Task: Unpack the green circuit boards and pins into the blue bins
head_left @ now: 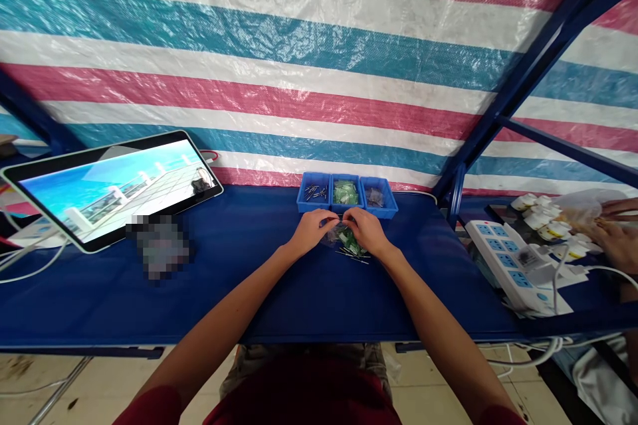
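Note:
My left hand (pixel 313 228) and my right hand (pixel 367 230) meet close together over the blue table, thumbs and fingertips pinched. Between them is what looks like a small clear plastic bag (pixel 331 237), its outline hard to make out. Below the fingers lies a small heap of green-and-clear packets (pixel 347 238), with several thin metal pins (pixel 355 255) beside it. Just beyond my hands stand three blue bins in a row: the left bin (pixel 300 204) holds dark metal pieces, the middle bin (pixel 343 210) green packets, the right bin (pixel 389 211) small clear-brownish pieces.
A monitor (pixel 114 186) leans at the left, with a blurred patch (pixel 164 246) in front. On the right are a white power strip (pixel 513 262), several white bottles (pixel 548 222) and another person's hand (pixel 615 242). A blue metal frame post (pixel 456 192) rises behind the table (pixel 224 292).

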The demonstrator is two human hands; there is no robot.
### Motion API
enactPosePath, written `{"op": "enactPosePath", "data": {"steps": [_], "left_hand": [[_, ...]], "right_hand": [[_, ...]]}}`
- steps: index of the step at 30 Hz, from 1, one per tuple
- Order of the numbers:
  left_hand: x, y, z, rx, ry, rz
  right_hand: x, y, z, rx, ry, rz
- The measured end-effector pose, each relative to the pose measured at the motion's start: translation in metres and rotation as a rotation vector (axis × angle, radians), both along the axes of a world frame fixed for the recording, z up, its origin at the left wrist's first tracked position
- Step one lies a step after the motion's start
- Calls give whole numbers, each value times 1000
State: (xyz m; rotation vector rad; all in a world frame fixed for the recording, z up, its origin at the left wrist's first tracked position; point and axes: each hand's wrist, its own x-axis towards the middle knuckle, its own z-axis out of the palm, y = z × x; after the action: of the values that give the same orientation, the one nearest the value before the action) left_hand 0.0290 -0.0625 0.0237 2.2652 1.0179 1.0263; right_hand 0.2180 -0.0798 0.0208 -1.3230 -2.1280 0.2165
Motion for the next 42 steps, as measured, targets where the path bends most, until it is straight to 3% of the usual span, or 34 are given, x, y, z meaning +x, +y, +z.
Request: {"op": "enactPosePath", "data": {"steps": [16,33,42], "left_hand": [[-2,-5,9,-110,-160,69],[-1,-10,17,-114,-193,73],[7,-10,5,-111,-355,131]], "right_hand": [[-6,-7,7,83,370,15],[-8,-11,12,55,396,33],[-7,-10,9,49,398,-25]]}}
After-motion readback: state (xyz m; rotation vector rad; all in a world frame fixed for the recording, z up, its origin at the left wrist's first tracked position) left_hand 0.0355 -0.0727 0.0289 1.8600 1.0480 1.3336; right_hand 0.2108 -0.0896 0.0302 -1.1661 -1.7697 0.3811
